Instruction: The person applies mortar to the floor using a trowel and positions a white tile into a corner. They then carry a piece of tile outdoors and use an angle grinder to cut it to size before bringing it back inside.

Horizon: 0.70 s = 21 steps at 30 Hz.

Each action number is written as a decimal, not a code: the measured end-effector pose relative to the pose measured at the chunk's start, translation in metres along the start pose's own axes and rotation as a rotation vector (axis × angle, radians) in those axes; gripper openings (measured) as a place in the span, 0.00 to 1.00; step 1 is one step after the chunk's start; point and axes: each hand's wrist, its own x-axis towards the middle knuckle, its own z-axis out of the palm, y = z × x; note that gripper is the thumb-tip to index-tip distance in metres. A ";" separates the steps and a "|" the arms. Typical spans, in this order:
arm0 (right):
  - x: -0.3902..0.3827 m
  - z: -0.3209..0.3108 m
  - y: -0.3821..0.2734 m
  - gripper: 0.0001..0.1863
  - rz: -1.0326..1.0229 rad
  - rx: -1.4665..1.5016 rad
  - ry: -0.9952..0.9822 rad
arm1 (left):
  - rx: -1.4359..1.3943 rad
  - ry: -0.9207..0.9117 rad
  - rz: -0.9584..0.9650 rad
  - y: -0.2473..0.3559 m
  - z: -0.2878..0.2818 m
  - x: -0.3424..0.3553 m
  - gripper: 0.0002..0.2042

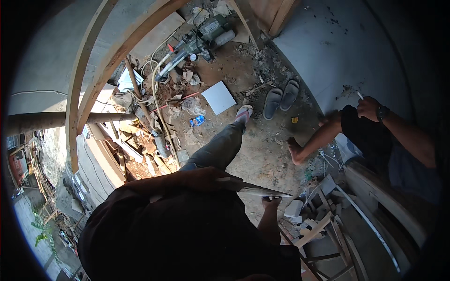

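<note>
A thin, flat tile (258, 188) is held level in front of my body, seen nearly edge-on. My left hand (209, 178) is closed at its left end, in deep shadow, so the single fingers are hard to make out. At the right end, my right hand (271, 202) grips the tile's edge from below. Whether it is one tile or a stack I cannot tell. On the dirt floor beyond my outstretched foot in a flip-flop (243, 113) lies a pale square tile (219, 97).
Grey slippers (280, 99) rest near the right wall. Another person (384, 126) sits at right, a thin white stick in hand. A power tool (201, 40) and hose lie far ahead. Wooden beams (89, 84) stand at left; wood scraps and rubble (323, 206) at lower right.
</note>
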 end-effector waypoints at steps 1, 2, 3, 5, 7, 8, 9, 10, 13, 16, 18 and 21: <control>-0.004 0.017 -0.005 0.27 -0.034 -0.048 -0.018 | 0.047 0.005 -0.056 0.004 -0.012 0.014 0.19; -0.011 0.026 -0.014 0.27 -0.071 -0.097 -0.021 | 0.041 -0.007 -0.058 0.021 -0.026 0.031 0.19; -0.020 0.035 -0.027 0.27 -0.073 -0.090 -0.011 | -0.006 -0.002 -0.102 0.042 -0.042 0.049 0.17; -0.036 0.053 -0.057 0.26 -0.092 -0.245 0.001 | -0.054 -0.008 -0.149 0.069 -0.068 0.080 0.16; -0.060 0.085 -0.077 0.28 -0.059 -0.276 0.016 | 0.295 -0.094 -0.233 0.079 -0.086 0.100 0.16; -0.072 0.100 -0.086 0.30 -0.121 -0.403 0.035 | 0.298 -0.106 -0.230 0.086 -0.095 0.109 0.16; -0.081 0.111 -0.094 0.32 -0.184 -0.532 0.054 | 0.298 -0.059 -0.190 0.092 -0.104 0.116 0.19; -0.085 0.118 -0.102 0.36 -0.228 -0.601 0.086 | 0.298 -0.035 -0.167 0.102 -0.111 0.124 0.21; -0.105 0.154 -0.118 0.37 -0.186 -0.551 0.042 | -0.306 0.111 -0.296 0.137 -0.129 0.144 0.31; -0.118 0.164 -0.135 0.37 -0.167 -0.543 0.063 | -0.182 0.050 -0.322 0.200 -0.149 0.170 0.36; -0.131 0.176 -0.146 0.41 -0.092 -0.549 0.101 | -0.148 0.060 -0.365 0.204 -0.147 0.192 0.37; -0.124 0.160 -0.177 0.43 -0.229 -0.557 0.031 | -0.499 -0.056 -0.219 0.199 -0.142 0.231 0.36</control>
